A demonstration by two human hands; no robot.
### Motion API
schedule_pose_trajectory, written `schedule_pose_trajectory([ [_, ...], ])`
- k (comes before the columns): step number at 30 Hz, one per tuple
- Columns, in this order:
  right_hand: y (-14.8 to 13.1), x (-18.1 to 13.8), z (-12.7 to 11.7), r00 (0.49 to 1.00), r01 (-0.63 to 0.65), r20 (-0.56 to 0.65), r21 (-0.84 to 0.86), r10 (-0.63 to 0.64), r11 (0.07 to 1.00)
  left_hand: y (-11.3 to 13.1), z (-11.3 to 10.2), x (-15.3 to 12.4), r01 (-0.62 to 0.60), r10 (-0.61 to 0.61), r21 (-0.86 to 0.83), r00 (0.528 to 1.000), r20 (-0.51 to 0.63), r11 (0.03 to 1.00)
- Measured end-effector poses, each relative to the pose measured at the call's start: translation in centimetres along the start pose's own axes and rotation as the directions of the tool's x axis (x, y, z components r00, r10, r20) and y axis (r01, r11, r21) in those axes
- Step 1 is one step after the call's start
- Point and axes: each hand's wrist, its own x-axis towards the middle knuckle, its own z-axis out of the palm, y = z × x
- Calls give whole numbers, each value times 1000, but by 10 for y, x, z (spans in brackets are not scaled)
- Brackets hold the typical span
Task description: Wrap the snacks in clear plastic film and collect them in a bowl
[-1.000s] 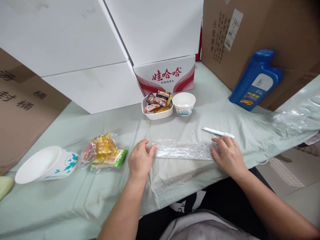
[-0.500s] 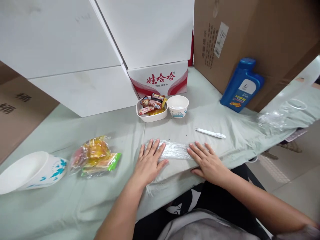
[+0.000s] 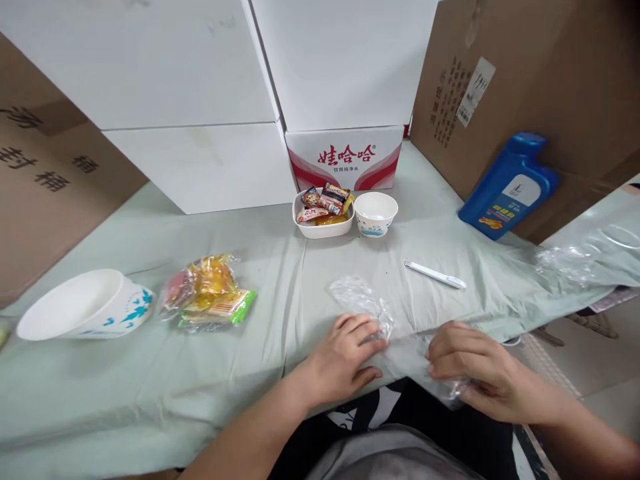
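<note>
A crumpled piece of clear plastic film (image 3: 361, 299) lies at the near edge of the pale green cloth. My left hand (image 3: 345, 360) rests on its left part, fingers bent and pressed on the film. My right hand (image 3: 473, 370) is curled round the film's right end, which hangs over the table edge. A white pen-like tool (image 3: 435, 275) lies on the cloth just beyond my right hand.
Behind stand a white dish of wrapped snacks (image 3: 323, 212) and a small white bowl (image 3: 375, 213). A bag of snacks (image 3: 210, 297) and a tipped white bowl (image 3: 83, 307) lie to the left. A blue bottle (image 3: 507, 188) leans on cardboard boxes at right; white boxes line the back.
The film was stretched flat under both open palms; now it is bunched up and drawn toward the table edge, with both hands closed on it and nearer to me.
</note>
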Motion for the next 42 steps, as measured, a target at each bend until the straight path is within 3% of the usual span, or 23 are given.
schedule_pose_trajectory([
  [3,6,41,-14,981,-89,185,193,53,977,-8,-3,-2,-96,105,-111,991,78,989],
  [5,26,69,-15,958,-234,214,211,189,949,-15,-6,-3,-120,137,-156,986,100,980],
  [8,63,105,-1,905,-402,190,97,380,910,-21,-8,-4,-119,142,-202,984,104,972],
  [12,94,127,28,892,-397,152,-184,425,899,-24,-8,-5,-101,128,-223,986,110,969],
  [15,102,125,46,912,-369,42,-354,408,860,-25,-8,-5,-77,98,-204,991,96,976],
  [20,102,117,60,926,-356,-66,-473,370,806,-23,-9,-5,-95,106,-191,993,49,977],
  [23,101,117,63,933,-332,-61,-518,354,788,-21,-11,-7,-85,57,-199,988,-146,976],
  [25,100,118,65,936,-327,-62,-523,347,787,-22,-14,-8,-45,-33,-206,933,-357,977],
  [27,99,118,66,938,-323,-68,-520,339,791,-25,-15,-8,-29,-69,-191,873,-482,981],
  [29,101,118,66,941,-317,-67,-516,332,796,-29,-14,-6,-40,-21,-129,898,-439,991],
  [32,107,117,56,940,-322,-77,-517,331,793,-35,-9,-2,-1,-7,-36,976,-217,999],
  [36,104,103,32,927,-374,-242,-521,287,767,-38,-4,1,102,-106,-39,983,-148,994],
  [38,91,88,29,951,-279,-258,-485,169,829,-37,-5,0,96,-102,-41,982,-161,994],
  [42,56,48,54,999,42,7,-372,-42,927,-35,-5,0,94,-102,-44,970,-221,995],
])
